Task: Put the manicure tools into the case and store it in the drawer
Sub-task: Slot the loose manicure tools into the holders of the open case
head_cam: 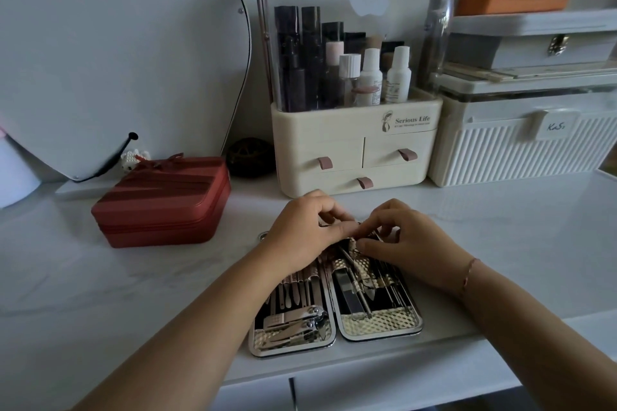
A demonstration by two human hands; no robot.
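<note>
A: Where did the manicure case (380,324) lie?

B: Open and flat on the white tabletop (517,243), directly under both hands. Its two halves lay side by side, with the near ends toward the person's forearms.

A: And the hands?

B: Close together over the far end of the case, almost touching. The left hand (302,230) had its fingers curled and its thumb laid across a gold strap (362,265). The right hand (405,243) had thumb and forefinger drawn together just beside that thumb. I could not tell what either one gripped, because the fingers hid it.

A: Were any tools in view?

B: Yes. Nail clippers (293,319) sat in the half below the left wrist. A thin metal tool (359,287) ran slantwise from under the fingertips down the half below the right hand. More slim tools stood in rows under the straps.

A: What lay around them?

B: A red zip box (160,202) was out beyond the left hand. A cream cosmetics organiser (354,143) with small drawers (390,152) stood just past both hands. A white ribbed box (521,150) stood beyond the right hand. A thin bracelet (469,274) circled the right wrist.
</note>
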